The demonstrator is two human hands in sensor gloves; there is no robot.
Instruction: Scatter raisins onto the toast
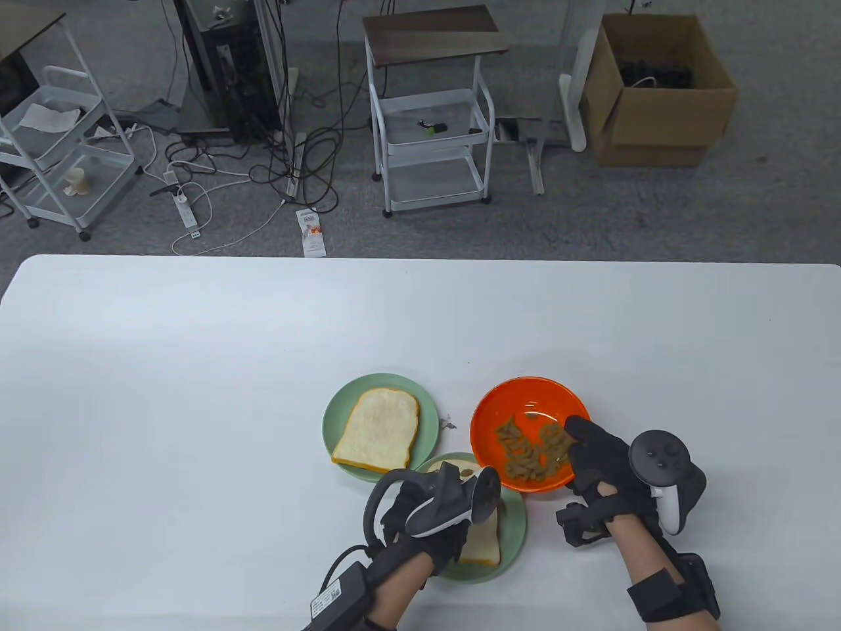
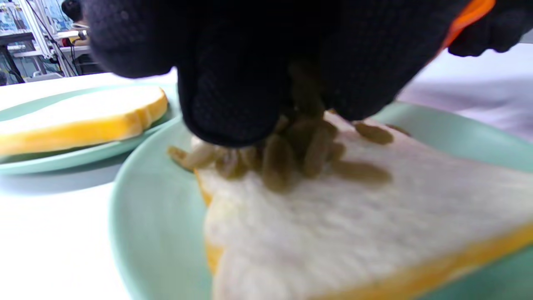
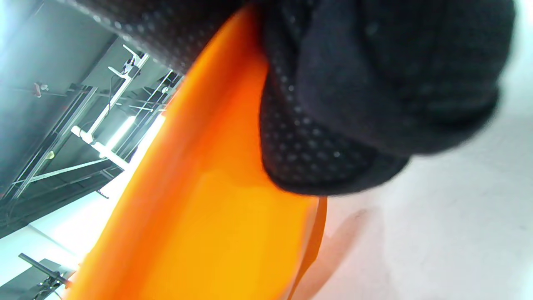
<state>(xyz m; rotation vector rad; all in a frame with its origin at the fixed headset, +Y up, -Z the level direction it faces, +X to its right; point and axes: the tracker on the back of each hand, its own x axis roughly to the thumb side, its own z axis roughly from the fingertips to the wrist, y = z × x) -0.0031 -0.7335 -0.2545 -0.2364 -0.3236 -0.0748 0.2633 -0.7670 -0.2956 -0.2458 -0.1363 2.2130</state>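
Raisins (image 1: pixel 532 453) fill the orange bowl (image 1: pixel 519 397).

Beyond the table (image 1: pixel 197 342): two white carts (image 1: pixel 430 141), cardboard box (image 1: pixel 657 92), perhaps cables (image 1: pixel 289 164).

Near-centre table edge crowded: two green plates, far plate (image 1: pixel 338 407) and near plate (image 1: pixel 516 532), rims touching or overlapping; orange bowl (image 1: pixel 489 404) close against near plate's right side. Narrow strip of bare table (image 1: pixel 197 342) between far plate and bowl, few crumbs in it. Left hand (image 1: pixel 427 519) covers near plate; right hand (image 1: pixel 601 463) blocks bowl's right rim. Wide open table left, right and beyond the dishes.
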